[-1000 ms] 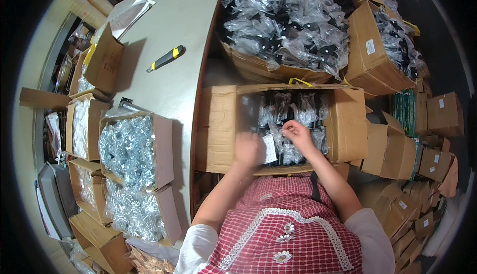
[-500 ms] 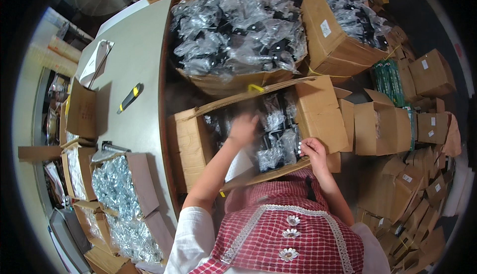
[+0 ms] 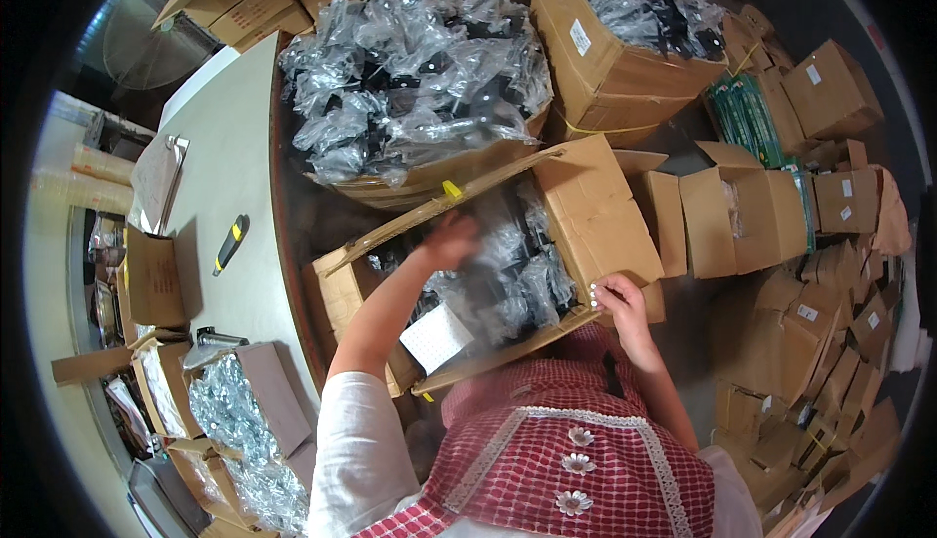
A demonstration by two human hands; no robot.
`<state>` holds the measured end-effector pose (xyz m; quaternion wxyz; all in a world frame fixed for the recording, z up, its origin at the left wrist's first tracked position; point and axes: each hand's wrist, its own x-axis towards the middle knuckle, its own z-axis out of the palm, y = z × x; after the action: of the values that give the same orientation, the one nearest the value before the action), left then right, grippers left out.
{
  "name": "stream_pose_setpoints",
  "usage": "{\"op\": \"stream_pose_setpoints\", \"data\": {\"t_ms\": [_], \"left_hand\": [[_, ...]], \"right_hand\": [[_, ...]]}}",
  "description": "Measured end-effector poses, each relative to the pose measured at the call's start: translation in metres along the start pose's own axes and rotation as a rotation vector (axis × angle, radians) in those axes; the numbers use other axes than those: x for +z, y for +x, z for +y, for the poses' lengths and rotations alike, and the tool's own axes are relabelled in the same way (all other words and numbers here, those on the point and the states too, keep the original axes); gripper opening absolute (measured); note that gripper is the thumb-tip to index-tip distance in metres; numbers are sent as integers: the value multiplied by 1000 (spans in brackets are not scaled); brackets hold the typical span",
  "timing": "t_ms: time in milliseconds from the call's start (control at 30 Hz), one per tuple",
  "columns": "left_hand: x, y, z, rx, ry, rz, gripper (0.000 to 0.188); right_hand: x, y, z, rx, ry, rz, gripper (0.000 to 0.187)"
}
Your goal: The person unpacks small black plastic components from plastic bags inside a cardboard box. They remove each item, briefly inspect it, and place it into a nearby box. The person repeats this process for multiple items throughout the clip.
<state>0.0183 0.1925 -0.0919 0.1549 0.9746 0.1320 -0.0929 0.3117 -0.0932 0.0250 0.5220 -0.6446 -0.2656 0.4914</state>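
An open cardboard box [image 3: 597,208] stands before me, with black parts in clear plastic bags [image 3: 543,284] inside. My left hand [image 3: 451,240] is over the box's far left part, near its far wall; motion smears its fingers, so I cannot tell what they hold. At the near right corner, my right hand [image 3: 622,302] has its fingers bent together beside the box's flap. Small white dots show at its fingertips; what it pinches, if anything, I cannot make out. A white sheet with rows of small dots [image 3: 436,338] lies in the near left part of the box.
Two bigger boxes heaped with bagged black parts [image 3: 420,79] stand beyond. On the grey table [image 3: 220,128] at left lie a yellow-black utility knife [image 3: 231,245] and a clipboard [image 3: 161,182]. Boxes of clear bags [image 3: 234,382] are at lower left; cardboard boxes [image 3: 747,221] crowd the right.
My left hand has drawn back from deeper in the box toward its far left wall, uncovering more of the white sheet. My right hand stays at the near right corner. The whole view has shifted.
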Motion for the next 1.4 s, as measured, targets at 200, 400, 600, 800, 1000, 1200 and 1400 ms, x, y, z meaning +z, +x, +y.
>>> {"op": "stream_pose_setpoints", "data": {"t_ms": [200, 400, 600, 800, 1000, 1200, 1400], "left_hand": [[-48, -18, 44, -71, -371, 488, 52], [-53, -24, 129, -163, -790, 721, 36], [-58, -33, 185, -211, -776, 760, 29], [-71, -45, 202, -160, -895, 863, 23], [-65, -63, 213, -219, -1094, 813, 17], [-51, -67, 213, -159, -1071, 503, 25], [-23, -27, 152, -513, -469, 648, 51]], "right_hand": [[14, 0, -9, 3, 76, 39, 12], [58, -5, -52, -1, -47, -242, 12], [89, -4, -81, -181, -190, -381, 10], [105, -9, -74, -113, -502, -321, 22], [99, -9, -86, -89, -865, -398, 33], [97, -12, -62, 111, -183, -750, 26], [78, -14, -59, 219, 73, -327, 13]]}}
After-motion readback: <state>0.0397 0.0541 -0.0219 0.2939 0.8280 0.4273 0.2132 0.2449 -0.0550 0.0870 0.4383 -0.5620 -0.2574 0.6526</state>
